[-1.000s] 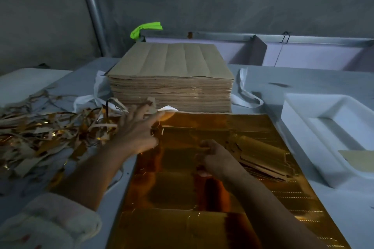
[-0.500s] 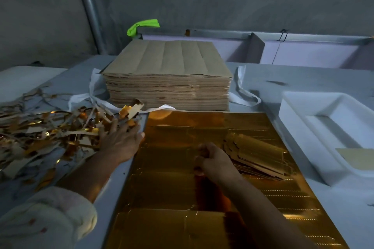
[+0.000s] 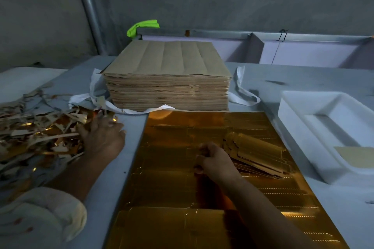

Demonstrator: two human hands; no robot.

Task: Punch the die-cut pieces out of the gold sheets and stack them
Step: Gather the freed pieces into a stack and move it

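Gold sheet (image 3: pixel 172 172) awaits more punching: left grip (image 3: pixel 101 139), spread, has swung onto the scrap pile (image 3: pixel 40 129); right grip (image 3: pixel 216 162) clutches punched pieces (image 3: pixel 259 152).

We find no text, label, brand, number or sign that we can read. The far stack (image 3: pixel 168 60), the near gold sheet (image 3: pixel 172 168), the pieces (image 3: pixel 257 151) on it and the tray (image 3: pixel 293 123) at right show us only plain faces.

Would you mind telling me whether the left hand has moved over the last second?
Yes. The left hand has gone leftward, off the far left corner of the gold sheet and onto the scrap pile beside it.
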